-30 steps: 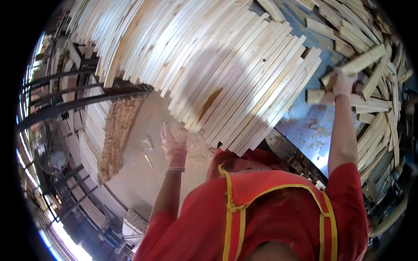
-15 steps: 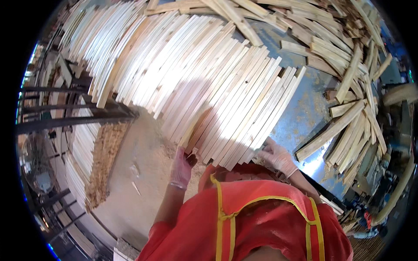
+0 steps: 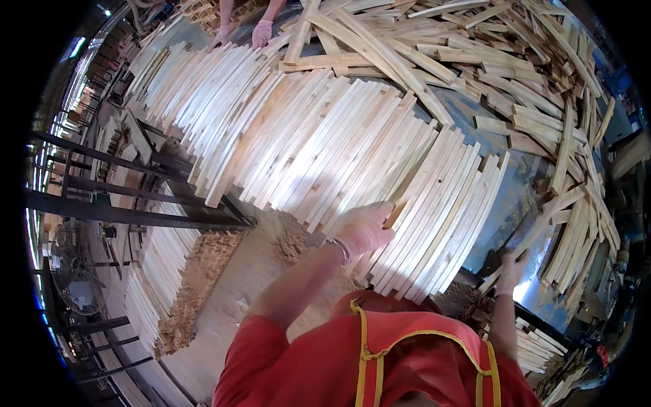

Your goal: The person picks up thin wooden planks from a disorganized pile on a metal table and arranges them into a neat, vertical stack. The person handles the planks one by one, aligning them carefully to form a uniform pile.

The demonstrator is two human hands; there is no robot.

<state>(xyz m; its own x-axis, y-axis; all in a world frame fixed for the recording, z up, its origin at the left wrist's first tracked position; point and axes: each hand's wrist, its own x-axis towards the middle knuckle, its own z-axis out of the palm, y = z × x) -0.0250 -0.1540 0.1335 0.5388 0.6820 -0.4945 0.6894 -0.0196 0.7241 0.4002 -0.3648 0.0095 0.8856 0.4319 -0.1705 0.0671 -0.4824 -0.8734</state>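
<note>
A long row of pale wooden strips (image 3: pixel 319 159) lies side by side across the table, running from far left to near centre. My left hand (image 3: pixel 366 233), in a thin pale glove, reaches over the row's near ends, its fingers closed on the end of a tilted wooden strip (image 3: pixel 396 211) beside a narrow gap. Off the row's right side, my right hand (image 3: pixel 510 273), also gloved and slightly blurred, closes around another wooden strip (image 3: pixel 539 229) that slants up toward the loose pile. Part of its grip is hard to make out.
Loose wooden strips (image 3: pixel 502 64) heap up at the far right on the metal tabletop (image 3: pixel 505 203). A co-worker's gloved hands (image 3: pixel 262 34) touch the row's far end. At left stand a dark metal frame (image 3: pixel 129 214), a fan (image 3: pixel 78 264) and a stack of strips (image 3: pixel 196 292).
My left hand has moved rightward and up over the row. My right hand has moved right, off the row's near corner, and now grips a strip. A co-worker's hands have come into view.
</note>
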